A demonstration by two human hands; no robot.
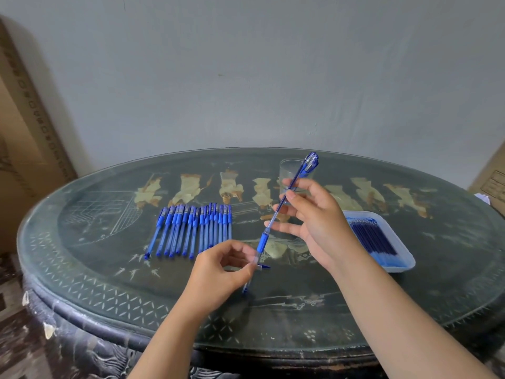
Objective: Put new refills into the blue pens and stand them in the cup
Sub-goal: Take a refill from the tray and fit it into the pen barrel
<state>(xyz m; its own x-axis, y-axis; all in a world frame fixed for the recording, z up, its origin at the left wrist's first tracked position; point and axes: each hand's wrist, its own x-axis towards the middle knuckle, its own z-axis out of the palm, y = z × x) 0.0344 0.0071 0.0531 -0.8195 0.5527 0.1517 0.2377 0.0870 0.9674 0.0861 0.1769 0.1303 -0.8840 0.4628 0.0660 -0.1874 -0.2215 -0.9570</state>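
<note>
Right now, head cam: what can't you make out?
All head view:
- cup base and how many pens it holds: hidden by right hand and held pen.
- held pen tip: motion blur at left hand.
- refills in tray: too small to count.

2 hands (221, 272) (314, 214), 1 cup (289, 170), 1 tray (363, 213).

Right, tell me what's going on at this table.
A person is working on one blue pen, held slanted above the table. The left hand pinches its lower end; the right hand grips it higher up. A row of pens lies to the left, a tray of refills to the right, and the clear cup behind holds a few capped pens.
</note>
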